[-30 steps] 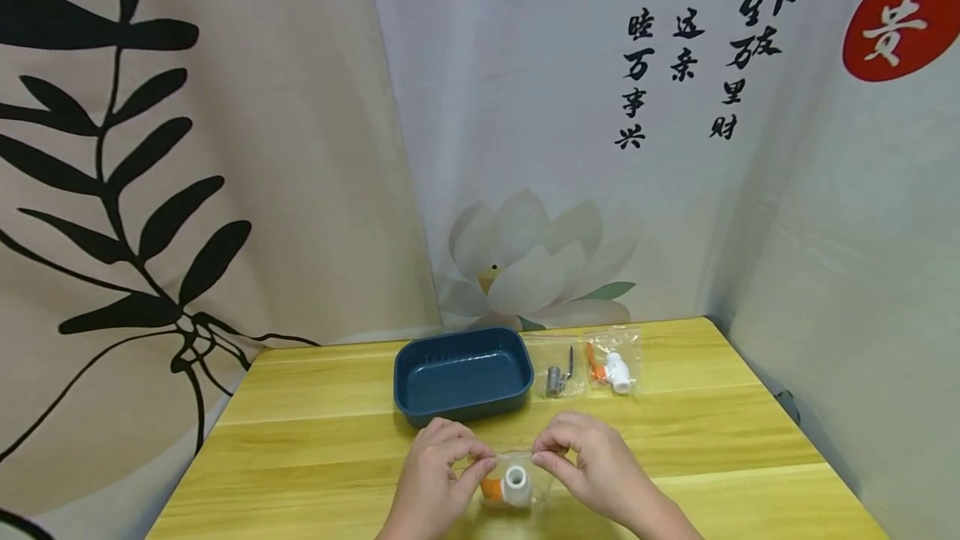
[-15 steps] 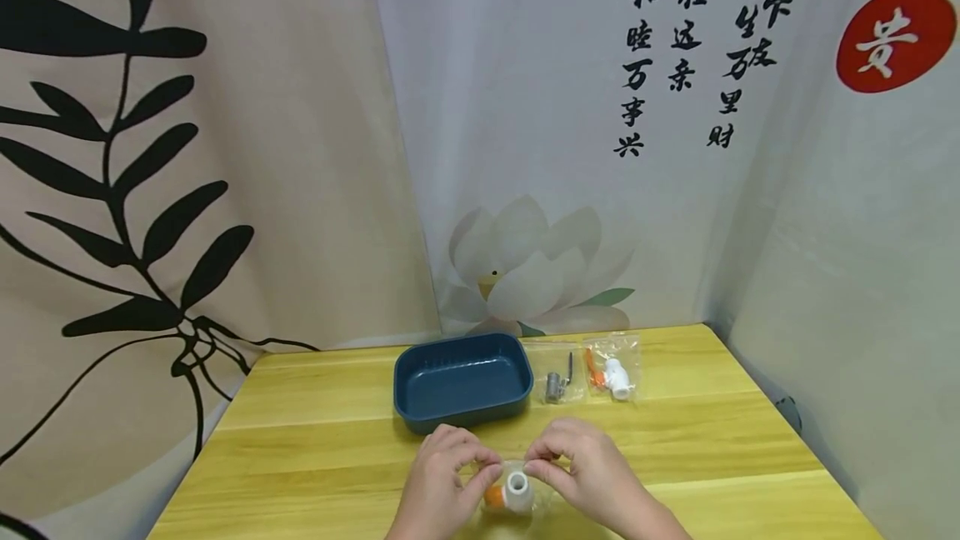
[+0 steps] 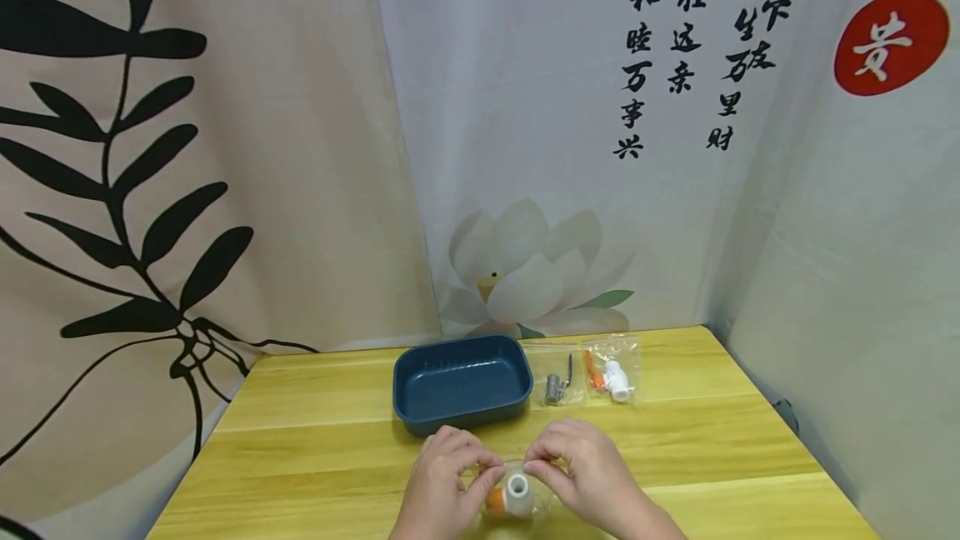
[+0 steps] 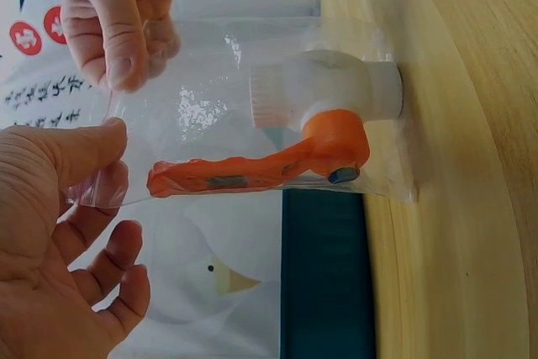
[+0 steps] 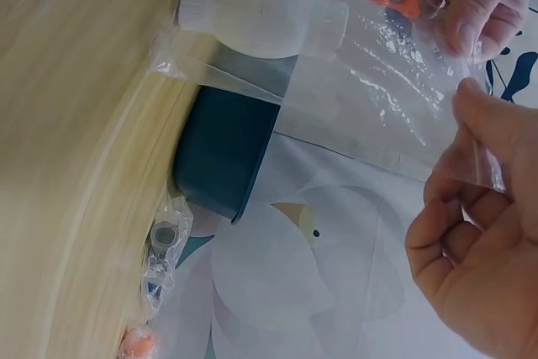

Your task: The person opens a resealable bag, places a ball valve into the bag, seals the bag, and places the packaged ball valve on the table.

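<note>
Left hand (image 3: 438,482) and right hand (image 3: 588,473) pinching top edge of clear plastic bag (image 4: 252,115) holding white-and-orange valve (image 4: 324,119), resting on wooden table (image 3: 315,440) near blue tray (image 3: 461,382).

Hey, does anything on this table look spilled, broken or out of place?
Nothing stands out. Both hands, left and right, pinch the top of a clear plastic bag holding a white valve with an orange handle. The dark blue tray sits upright.

Left hand (image 3: 442,483) and right hand (image 3: 588,473) pinching a clear bag (image 3: 513,490), white-and-orange valve (image 3: 512,495) inside.
</note>
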`<state>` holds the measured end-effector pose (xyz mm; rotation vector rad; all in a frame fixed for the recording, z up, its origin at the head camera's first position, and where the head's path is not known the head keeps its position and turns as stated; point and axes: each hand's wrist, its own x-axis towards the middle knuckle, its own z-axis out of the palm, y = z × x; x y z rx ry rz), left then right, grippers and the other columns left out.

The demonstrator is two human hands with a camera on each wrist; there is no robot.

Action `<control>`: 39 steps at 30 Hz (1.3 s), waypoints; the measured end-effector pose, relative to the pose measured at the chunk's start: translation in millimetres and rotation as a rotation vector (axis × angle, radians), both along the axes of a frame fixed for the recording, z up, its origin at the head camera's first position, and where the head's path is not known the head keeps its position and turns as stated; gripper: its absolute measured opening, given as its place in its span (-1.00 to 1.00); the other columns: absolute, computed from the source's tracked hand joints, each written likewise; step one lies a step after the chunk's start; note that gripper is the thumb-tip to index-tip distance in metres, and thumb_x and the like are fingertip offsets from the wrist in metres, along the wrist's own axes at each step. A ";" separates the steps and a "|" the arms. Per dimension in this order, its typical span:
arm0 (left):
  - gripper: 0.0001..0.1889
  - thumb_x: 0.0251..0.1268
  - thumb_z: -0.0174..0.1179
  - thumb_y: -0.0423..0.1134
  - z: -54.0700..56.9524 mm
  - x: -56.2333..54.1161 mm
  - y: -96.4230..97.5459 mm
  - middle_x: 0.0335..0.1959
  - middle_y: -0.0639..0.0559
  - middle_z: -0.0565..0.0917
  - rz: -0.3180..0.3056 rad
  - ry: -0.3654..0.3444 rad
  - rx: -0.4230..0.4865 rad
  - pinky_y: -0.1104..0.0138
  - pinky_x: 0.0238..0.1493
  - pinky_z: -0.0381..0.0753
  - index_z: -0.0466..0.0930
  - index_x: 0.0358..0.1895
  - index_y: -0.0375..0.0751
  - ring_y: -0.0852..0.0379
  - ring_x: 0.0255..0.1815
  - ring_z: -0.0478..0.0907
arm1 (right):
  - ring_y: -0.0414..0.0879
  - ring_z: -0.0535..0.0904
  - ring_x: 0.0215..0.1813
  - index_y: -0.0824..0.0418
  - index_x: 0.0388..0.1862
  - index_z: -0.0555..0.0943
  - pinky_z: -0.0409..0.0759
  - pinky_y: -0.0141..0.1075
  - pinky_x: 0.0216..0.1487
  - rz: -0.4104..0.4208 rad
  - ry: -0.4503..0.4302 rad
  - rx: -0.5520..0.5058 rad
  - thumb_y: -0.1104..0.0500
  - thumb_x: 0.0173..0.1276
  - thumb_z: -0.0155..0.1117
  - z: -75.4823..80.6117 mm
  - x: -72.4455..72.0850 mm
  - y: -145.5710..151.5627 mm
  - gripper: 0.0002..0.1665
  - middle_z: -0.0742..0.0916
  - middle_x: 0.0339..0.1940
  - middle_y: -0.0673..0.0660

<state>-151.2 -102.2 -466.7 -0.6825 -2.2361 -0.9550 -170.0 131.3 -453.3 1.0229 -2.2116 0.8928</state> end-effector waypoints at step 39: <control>-0.75 0.06 0.65 -0.25 -6.0 -2.4 9.2 -0.39 0.46 0.64 -0.038 0.087 -0.111 0.44 -0.12 0.49 0.72 -0.44 0.18 0.41 -0.21 0.47 | -0.43 0.55 -0.29 -0.09 -0.31 0.75 0.48 -0.64 -0.20 0.090 -0.024 0.029 0.12 0.37 0.57 -8.0 2.4 -5.2 -0.87 0.73 -0.38 -0.27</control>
